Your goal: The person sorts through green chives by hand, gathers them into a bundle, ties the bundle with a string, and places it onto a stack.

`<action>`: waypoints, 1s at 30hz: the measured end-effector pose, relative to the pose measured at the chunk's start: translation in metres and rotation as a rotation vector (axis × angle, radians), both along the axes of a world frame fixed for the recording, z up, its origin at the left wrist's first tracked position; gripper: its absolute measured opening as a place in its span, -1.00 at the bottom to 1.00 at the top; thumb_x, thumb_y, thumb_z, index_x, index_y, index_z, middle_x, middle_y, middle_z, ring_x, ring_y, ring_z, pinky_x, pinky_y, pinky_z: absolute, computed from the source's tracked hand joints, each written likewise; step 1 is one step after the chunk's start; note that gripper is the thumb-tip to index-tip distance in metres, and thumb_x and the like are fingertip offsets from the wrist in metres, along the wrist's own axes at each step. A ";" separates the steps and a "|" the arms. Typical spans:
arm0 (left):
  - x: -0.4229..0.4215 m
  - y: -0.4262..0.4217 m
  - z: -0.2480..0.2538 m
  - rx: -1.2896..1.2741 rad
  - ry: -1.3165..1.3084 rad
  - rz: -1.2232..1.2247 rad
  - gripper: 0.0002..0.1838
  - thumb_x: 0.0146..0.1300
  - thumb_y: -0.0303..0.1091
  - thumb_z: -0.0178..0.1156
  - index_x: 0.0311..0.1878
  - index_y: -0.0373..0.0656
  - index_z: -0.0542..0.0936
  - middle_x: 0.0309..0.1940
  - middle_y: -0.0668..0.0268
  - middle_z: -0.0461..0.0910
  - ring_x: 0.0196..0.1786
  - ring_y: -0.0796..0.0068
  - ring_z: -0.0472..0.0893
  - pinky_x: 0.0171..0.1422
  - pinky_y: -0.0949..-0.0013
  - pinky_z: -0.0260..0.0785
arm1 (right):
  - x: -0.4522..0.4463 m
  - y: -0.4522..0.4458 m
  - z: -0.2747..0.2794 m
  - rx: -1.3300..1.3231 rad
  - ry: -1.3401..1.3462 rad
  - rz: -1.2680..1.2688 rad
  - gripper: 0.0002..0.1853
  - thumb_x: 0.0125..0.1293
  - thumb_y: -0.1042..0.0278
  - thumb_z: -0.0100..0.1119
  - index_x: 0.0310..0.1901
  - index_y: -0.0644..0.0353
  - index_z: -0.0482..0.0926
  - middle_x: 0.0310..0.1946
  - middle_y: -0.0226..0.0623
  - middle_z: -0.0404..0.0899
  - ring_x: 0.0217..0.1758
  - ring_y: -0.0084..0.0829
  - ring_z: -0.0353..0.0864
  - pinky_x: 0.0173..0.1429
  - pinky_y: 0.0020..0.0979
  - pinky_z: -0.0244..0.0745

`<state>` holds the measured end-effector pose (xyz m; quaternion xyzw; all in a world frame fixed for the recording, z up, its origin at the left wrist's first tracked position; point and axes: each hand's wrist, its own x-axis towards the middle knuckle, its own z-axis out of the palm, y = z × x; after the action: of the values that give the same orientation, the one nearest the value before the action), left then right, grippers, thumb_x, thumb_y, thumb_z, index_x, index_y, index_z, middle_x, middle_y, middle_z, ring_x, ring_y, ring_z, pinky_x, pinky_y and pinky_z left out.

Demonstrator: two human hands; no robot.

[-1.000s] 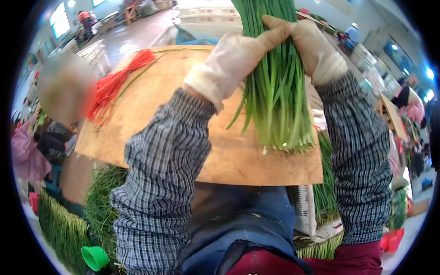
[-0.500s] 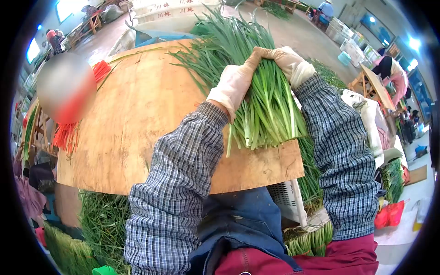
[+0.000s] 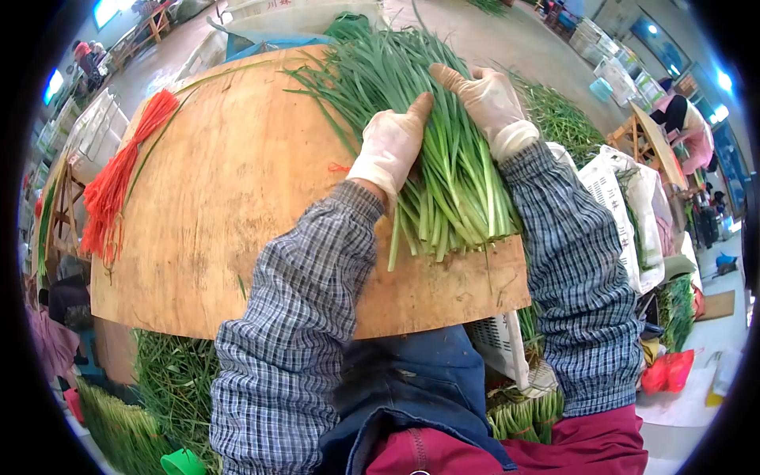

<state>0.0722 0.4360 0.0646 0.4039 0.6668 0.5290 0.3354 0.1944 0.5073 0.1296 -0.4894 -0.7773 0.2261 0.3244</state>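
A thick bunch of garlic chives point(image 3: 459, 186) lies on the wooden table top point(image 3: 222, 206), cut stalk ends towards me and leaves spreading away. Both my hands wear pale gloves. My left hand point(image 3: 391, 144) is wrapped round the bunch's left side, its thumb up along the stalks. On the other side, farther up, my right hand point(image 3: 488, 103) cups the bunch, its thumb lying over the leaves. Most fingers of both hands are hidden under or behind the chives. A small red tie point(image 3: 339, 167) lies just left of my left hand.
A bundle of red ties point(image 3: 131, 170) hangs over the table's left edge. White crates point(image 3: 621, 210) stand at the right, another crate point(image 3: 500, 348) below the table edge. Loose greens point(image 3: 174, 388) are piled below left. Another person point(image 3: 689, 131) bends at a table far right.
My thumbs, joined over the bunch before, are now apart. My right hand has shifted slightly up and away from the left. The red ties and the small tie show more fully.
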 end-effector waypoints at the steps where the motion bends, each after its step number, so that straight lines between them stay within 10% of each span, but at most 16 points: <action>1: -0.005 -0.006 0.005 -0.026 -0.112 -0.091 -0.24 0.15 0.28 0.01 -0.19 -0.45 0.54 -0.30 -0.01 0.58 -0.23 0.16 0.58 -0.24 0.27 0.44 | -0.002 -0.007 0.002 0.007 -0.035 0.038 0.09 -0.13 -0.43 0.23 0.10 0.59 0.30 -0.05 0.21 0.46 0.02 -0.15 0.52 0.13 -0.32 0.39; 4: -0.012 -0.018 0.027 0.004 -0.409 -0.364 -0.23 0.16 0.37 -0.10 0.02 -0.24 0.43 -0.30 0.19 0.58 -0.37 0.40 0.60 -0.58 0.36 0.46 | -0.005 -0.022 0.009 -0.098 -0.154 0.146 0.30 -0.28 -0.42 0.33 0.27 0.56 0.03 0.18 0.33 0.21 0.30 -0.02 0.24 0.31 -0.32 0.21; 13: -0.018 -0.020 0.047 -0.112 -0.396 -0.401 -0.12 0.15 0.34 -0.04 0.17 -0.38 0.26 -0.17 -0.02 0.47 -0.41 0.27 0.59 -0.47 0.36 0.52 | 0.000 -0.018 0.009 -0.356 -0.194 0.241 0.06 -0.19 0.17 0.40 0.30 0.50 0.02 0.10 0.17 0.37 0.08 -0.23 0.48 0.14 -0.42 0.36; 21: 0.022 -0.089 0.016 0.296 -0.004 -0.049 -0.76 0.16 -0.35 0.15 -0.23 -0.37 0.58 -0.52 0.28 0.55 -0.59 0.64 0.49 -0.60 0.58 0.29 | 0.010 -0.008 -0.003 -0.557 0.187 0.260 -0.21 -0.04 0.42 0.32 0.20 0.56 0.17 -0.35 -0.12 0.61 -0.44 -0.48 0.62 -0.34 -0.54 0.54; 30: 0.045 -0.080 0.020 0.006 0.105 -0.183 -0.75 0.10 -0.34 0.19 -0.37 -0.43 0.57 -0.67 0.25 0.52 -0.67 0.58 0.45 -0.60 0.46 0.30 | 0.011 -0.015 0.003 -0.587 0.254 0.271 -0.48 -0.02 0.43 0.29 0.01 0.44 0.41 -0.38 -0.14 0.61 -0.44 -0.46 0.62 -0.35 -0.50 0.56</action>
<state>0.1175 0.3562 0.0842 0.4912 0.6423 0.4762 0.3457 0.2050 0.4927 0.1322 -0.4219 -0.6906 0.5401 0.2311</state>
